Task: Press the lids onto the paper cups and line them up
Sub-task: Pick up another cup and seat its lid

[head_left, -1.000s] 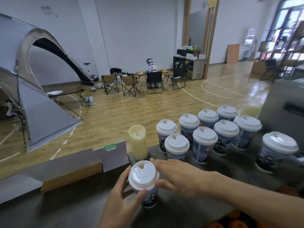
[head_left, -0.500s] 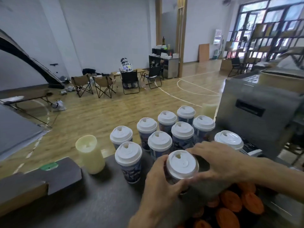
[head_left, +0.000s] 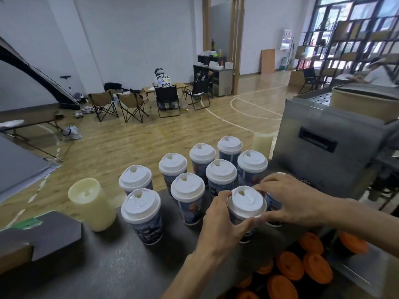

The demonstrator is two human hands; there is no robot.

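Several blue-printed paper cups with white lids (head_left: 187,187) stand in two rows on the dark counter (head_left: 108,268). At the right end of the near row is one more lidded paper cup (head_left: 246,202). My left hand (head_left: 222,225) grips its side from the front left. My right hand (head_left: 295,199) pinches the lid's rim, fingers on the far edge and thumb on the near edge. Another cup (head_left: 273,205) stands just behind, mostly hidden by my right hand.
A cream pillar candle (head_left: 90,203) stands left of the rows and a second candle (head_left: 262,143) stands at their far end. A steel machine (head_left: 323,145) rises to the right. Orange lids (head_left: 313,268) lie below the counter's right edge. A cardboard box (head_left: 43,231) sits at the left.
Both hands have carried the lidded cup to the right, from the front of the counter to the right end of the near row. My view has swung right with it.
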